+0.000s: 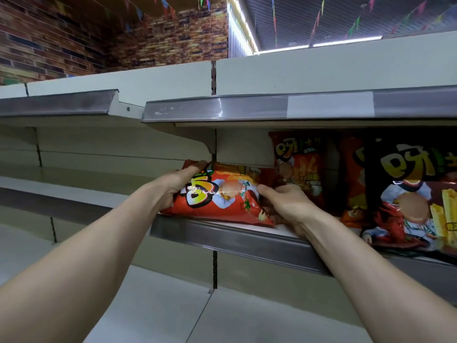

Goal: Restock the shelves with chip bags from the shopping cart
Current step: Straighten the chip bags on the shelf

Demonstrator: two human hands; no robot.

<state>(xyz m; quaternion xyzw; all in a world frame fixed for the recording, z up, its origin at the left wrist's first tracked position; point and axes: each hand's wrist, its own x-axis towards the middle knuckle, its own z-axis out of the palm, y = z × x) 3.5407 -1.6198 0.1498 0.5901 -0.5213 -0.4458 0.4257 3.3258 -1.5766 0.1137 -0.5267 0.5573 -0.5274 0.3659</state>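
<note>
Head view.

1. Red-orange foil chip bag [222, 196] with yellow lettering and a cartoon figure: held sideways, long axis level, at the left end of the middle shelf. Its lower edge is seen just behind the shelf's grey metal front rail [222, 235]. Whether its weight is borne by the shelf cannot be told.
2. Left hand [176, 185]: placed at the bag's left end, with the fingers [197, 165] curled over the upper corner and clamped on the foil.
3. Right hand [286, 204]: placed at the bag's right end, with the thumb pressed on the printed face and the fingers closed around the edge behind it. The wrist is laid over the front rail.
4. Upright orange chip bag [300, 169]: stood on the same shelf, just right of the held bag and further back.
5. Large dark red-and-black chip bag [408, 194]: stood at the shelf front, to the far right, with a further orange bag [351, 179] partly hidden behind it.
6. Upper cream shelf, grey price rail [247, 107]: fitted directly above, with a blank white label [330, 105] set in it.
7. Brick-patterned wall [74, 40] and coloured pennant bunting [138, 13]: noted overhead.
</note>
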